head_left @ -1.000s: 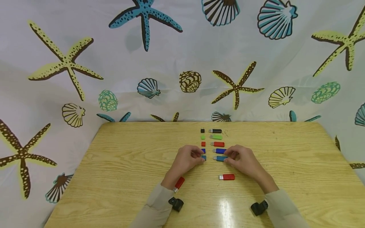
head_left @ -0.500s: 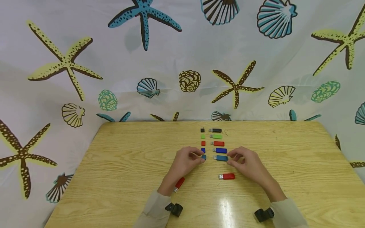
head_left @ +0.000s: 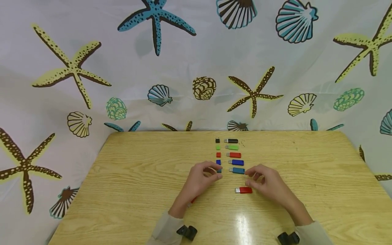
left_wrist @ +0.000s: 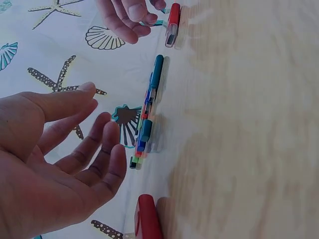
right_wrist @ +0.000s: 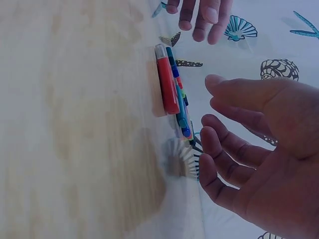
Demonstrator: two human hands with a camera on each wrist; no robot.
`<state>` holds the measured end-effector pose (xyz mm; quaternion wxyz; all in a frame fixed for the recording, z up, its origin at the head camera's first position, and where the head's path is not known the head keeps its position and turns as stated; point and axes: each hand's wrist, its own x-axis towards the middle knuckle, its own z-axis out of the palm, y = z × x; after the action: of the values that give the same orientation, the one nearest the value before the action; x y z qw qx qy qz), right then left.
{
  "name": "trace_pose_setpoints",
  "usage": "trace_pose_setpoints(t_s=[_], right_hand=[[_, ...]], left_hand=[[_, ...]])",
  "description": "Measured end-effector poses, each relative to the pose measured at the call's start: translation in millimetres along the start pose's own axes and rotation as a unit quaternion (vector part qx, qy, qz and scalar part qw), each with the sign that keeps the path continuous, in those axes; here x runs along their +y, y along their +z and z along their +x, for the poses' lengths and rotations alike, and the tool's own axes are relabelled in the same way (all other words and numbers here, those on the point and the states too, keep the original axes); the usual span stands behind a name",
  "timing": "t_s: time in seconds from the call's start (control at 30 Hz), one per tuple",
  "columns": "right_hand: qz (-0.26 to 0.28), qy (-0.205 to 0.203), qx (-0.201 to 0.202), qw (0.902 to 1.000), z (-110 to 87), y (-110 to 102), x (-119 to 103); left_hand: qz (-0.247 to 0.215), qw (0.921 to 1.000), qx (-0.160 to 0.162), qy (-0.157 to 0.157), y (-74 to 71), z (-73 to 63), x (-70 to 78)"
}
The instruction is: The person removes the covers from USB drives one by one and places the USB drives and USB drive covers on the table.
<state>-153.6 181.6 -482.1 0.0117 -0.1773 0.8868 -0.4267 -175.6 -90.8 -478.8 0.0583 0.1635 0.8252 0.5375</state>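
Note:
My left hand (head_left: 200, 180) hovers with loosely curled fingers and holds nothing; its fingertips partly cover a teal cap (head_left: 218, 171). My right hand (head_left: 267, 182), also holding nothing, is near the right ends of a teal USB stick (head_left: 238, 170) and a larger red USB stick (head_left: 245, 190). Beyond the teal stick lie a blue USB stick (head_left: 237, 162), a smaller red one, a green one (head_left: 233, 147) and a black one (head_left: 232, 141), in a column. A second large red USB stick (left_wrist: 148, 219) is mostly hidden by my left wrist in the head view.
Left of the sticks runs a matching column of caps: blue cap (head_left: 218, 162), red cap (head_left: 218, 154), green cap (head_left: 217, 147) and black cap (head_left: 217, 140). The wooden table (head_left: 147, 160) ends at a cloth (head_left: 183, 115) printed with starfish and shells.
My right hand has come away from the blue and teal sticks, moving back towards me and slightly right. The left hand has shifted slightly nearer me. The sticks and caps lie as before.

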Motion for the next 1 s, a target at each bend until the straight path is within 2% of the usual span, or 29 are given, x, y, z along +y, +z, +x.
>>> trace_pose_setpoints(t_s=[0.2,0.43,0.6,1.0], right_hand=[[0.009,0.010,-0.036,0.9993,-5.7,1,2],[0.002,0.003,-0.074,0.9972,-6.9,2,5],[-0.005,0.002,-0.083,0.9965,-5.7,3,3],[-0.017,-0.015,-0.094,0.9953,-4.4,8,-4]], left_hand=[[-0.014,0.9998,0.013,-0.006,6.3,-5.1,5.1],[-0.021,0.9998,-0.002,-0.005,10.2,-8.2,6.5],[-0.023,0.9996,-0.008,-0.011,11.9,-11.8,6.4],[-0.023,0.9992,-0.033,-0.001,20.8,-18.1,6.6]])
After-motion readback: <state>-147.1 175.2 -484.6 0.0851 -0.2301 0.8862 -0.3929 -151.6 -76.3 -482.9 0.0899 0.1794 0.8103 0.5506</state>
